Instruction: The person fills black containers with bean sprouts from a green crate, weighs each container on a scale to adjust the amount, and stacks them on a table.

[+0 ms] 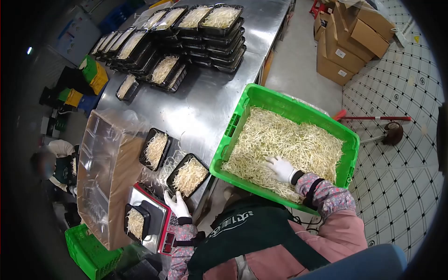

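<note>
Head view: the person is standing at a steel table [205,100], looking down over a green apron.
Right hand [281,169]: gloved in white, it is lying spread and palm down on the bean sprouts [284,140], fingers sinking into the heap; whether any strands are being pinched cannot be told.
Left hand [177,203]: also gloved, open and flat, it is resting at the near end of a black tray [187,175] of sprouts, just beside the scale [156,221].
Sprouts' place: they are filling the green crate [242,105], which is sitting at the table's right edge.
Handling: the sprouts are looking light, limp, damp and brittle, tangling together, so a loose scooping handful from the top of the heap seems safer than a squeeze.
Scale: another filled black tray is sitting on it.
Table's far end: filled trays [210,28] are standing in stacks.
</note>
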`<state>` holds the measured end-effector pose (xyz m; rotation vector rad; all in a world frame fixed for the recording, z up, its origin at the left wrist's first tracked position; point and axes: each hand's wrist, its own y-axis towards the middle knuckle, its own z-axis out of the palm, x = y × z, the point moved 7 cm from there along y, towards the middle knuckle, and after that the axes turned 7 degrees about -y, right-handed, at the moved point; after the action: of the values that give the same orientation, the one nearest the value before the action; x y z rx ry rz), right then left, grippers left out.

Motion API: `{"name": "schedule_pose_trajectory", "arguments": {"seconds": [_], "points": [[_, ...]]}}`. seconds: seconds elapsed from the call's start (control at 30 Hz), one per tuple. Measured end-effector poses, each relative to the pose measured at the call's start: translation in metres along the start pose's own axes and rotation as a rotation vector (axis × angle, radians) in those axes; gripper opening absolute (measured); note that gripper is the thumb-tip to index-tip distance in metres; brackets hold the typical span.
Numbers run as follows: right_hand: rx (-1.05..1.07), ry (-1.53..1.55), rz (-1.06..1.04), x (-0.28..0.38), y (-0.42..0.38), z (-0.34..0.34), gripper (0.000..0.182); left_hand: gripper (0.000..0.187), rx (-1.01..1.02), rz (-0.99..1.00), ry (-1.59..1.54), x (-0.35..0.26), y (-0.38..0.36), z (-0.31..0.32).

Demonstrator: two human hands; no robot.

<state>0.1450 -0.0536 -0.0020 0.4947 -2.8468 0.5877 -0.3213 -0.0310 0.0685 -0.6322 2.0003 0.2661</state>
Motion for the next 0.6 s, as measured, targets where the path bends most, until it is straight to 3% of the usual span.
{"name": "schedule_pose_trajectory", "arguments": {"seconds": [0.07,0.1,0.17,0.2,0.23,0.33,0.37,0.43,0.5,0.6], "points": [[0.051,0.223,0.056,-0.024,0.006,-0.001,0.052,0.061,0.007,-0.106,-0.100,0.042,0.009,0.001],[0.052,0.219,0.046,-0.031,0.011,-0.006,0.052,0.061,0.017,-0.210,-0.207,0.043,0.007,0.004],[-0.182,0.421,0.180,-0.055,0.022,-0.028,0.050,0.060,-0.015,-0.301,-0.256,0.041,0.000,0.008],[-0.142,0.588,0.169,-0.052,0.031,-0.047,0.061,0.059,0.001,-0.370,-0.329,0.042,-0.003,0.011],[-0.135,0.588,0.151,-0.051,0.047,-0.049,0.061,0.059,0.018,-0.435,-0.401,0.043,-0.005,0.013],[-0.060,0.271,-0.003,-0.031,0.091,-0.062,0.104,0.054,0.022,-0.420,-0.475,0.044,-0.002,0.025],[-0.064,0.271,-0.051,-0.028,0.104,-0.064,0.104,0.052,0.023,-0.425,-0.502,0.043,-0.001,0.025],[-0.147,0.294,0.297,-0.052,0.135,-0.052,0.108,0.044,-0.014,-0.389,-0.492,0.061,0.005,0.026],[0.022,0.209,0.330,-0.024,0.144,-0.056,0.107,0.037,-0.006,-0.345,-0.565,0.065,0.005,0.029],[-0.008,0.029,0.172,0.039,0.142,-0.043,0.095,0.034,-0.053,-0.356,-0.707,0.042,-0.001,0.029]]}}
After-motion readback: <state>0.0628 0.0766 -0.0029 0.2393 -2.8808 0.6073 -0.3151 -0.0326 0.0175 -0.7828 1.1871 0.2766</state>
